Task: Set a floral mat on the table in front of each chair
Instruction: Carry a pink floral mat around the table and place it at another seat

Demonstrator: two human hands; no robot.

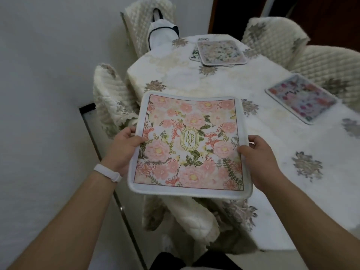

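Note:
A square pink floral mat (191, 145) with a white border and a "GARDEN" emblem hovers flat over the table's near left edge. My left hand (125, 148) grips its left edge and my right hand (259, 158) grips its right edge. A second floral mat (301, 97) lies on the table (214, 80) at the right, in front of a quilted chair (329, 63). At the far end a small stack of mats (221, 52) rests on the cloth.
The table wears a white cloth with grey flower patches. Quilted chairs stand at the left (111, 98), far left (144, 24) and far right (272, 34). A white bag (163, 34) sits on the far left chair. A wall runs close along the left.

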